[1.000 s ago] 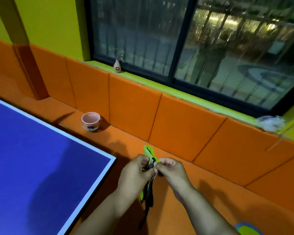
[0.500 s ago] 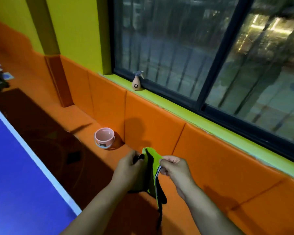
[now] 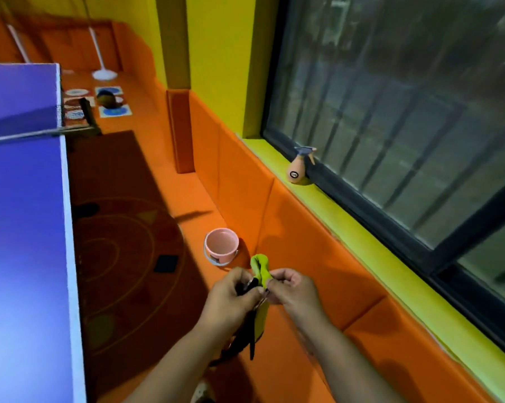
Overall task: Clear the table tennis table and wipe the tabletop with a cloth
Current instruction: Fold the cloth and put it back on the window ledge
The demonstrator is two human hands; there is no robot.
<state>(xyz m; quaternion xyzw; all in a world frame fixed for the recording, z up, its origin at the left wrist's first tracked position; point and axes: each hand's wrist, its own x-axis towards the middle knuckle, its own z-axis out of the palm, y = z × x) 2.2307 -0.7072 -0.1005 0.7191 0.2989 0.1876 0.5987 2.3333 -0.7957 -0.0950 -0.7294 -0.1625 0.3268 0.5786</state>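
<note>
You are holding a green cloth (image 3: 261, 267) in both hands, off to the side of the table; your left hand (image 3: 230, 298) is curling its fingers round the dark part of it, and your right hand (image 3: 294, 289) is pinching the green edge, the two hands almost touching; black straps (image 3: 252, 338) are hanging down below your hands. The cloth is hanging above the orange floor (image 3: 187, 199), near a pink bowl (image 3: 220, 245), well apart from the blue tabletop (image 3: 21, 213) on your left; a spray bottle (image 3: 297, 170) is standing on the windowsill (image 3: 347, 228).
</note>
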